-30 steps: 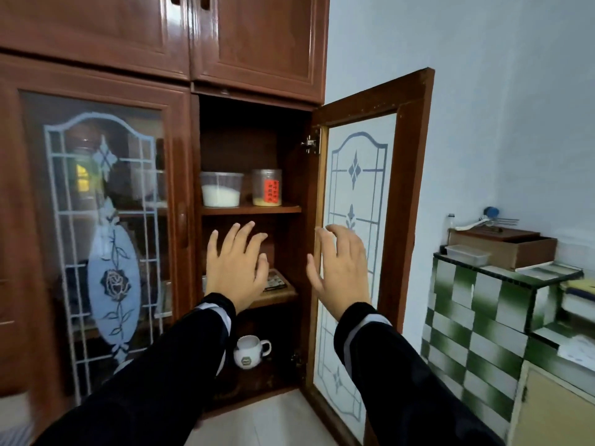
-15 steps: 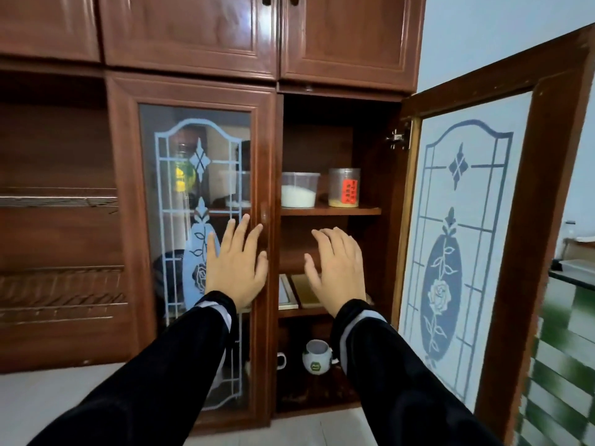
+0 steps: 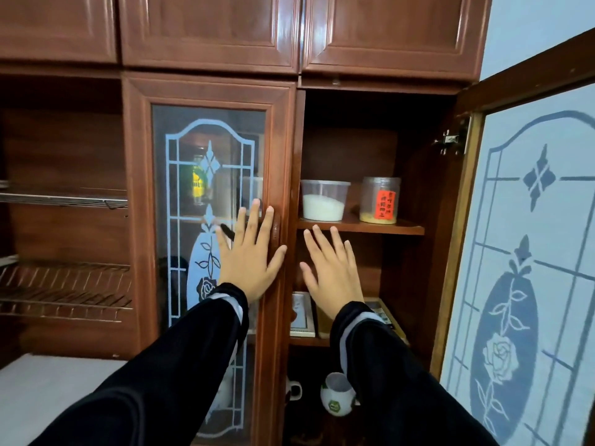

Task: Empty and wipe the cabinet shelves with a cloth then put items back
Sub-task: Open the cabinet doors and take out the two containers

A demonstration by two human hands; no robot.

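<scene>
A brown wooden cabinet stands before me with its right glass door [image 3: 528, 252] swung open. The top shelf [image 3: 360, 227] carries a clear tub of white powder [image 3: 323, 200] and a clear jar with a red label [image 3: 380, 201]. Flat packets and a framed card [image 3: 302, 314] lie on the middle shelf. A white mug [image 3: 336, 395] stands at the bottom. My left hand [image 3: 249, 257] is spread with straight fingers in front of the closed left glass door [image 3: 209, 194], near its frame. My right hand [image 3: 331, 268] is spread open in front of the middle shelf. Both hold nothing. No cloth is in view.
Behind the left glass a yellow-green jar [image 3: 197, 183] and other containers show dimly. Wire dish racks [image 3: 64, 284] fill the open bay at far left, above a pale countertop [image 3: 48, 391]. Closed upper cabinet doors [image 3: 209, 27] run along the top.
My view has turned left and drawn closer to the cabinet. Both hands stay spread; the left one has shifted from the open compartment onto the closed left door.
</scene>
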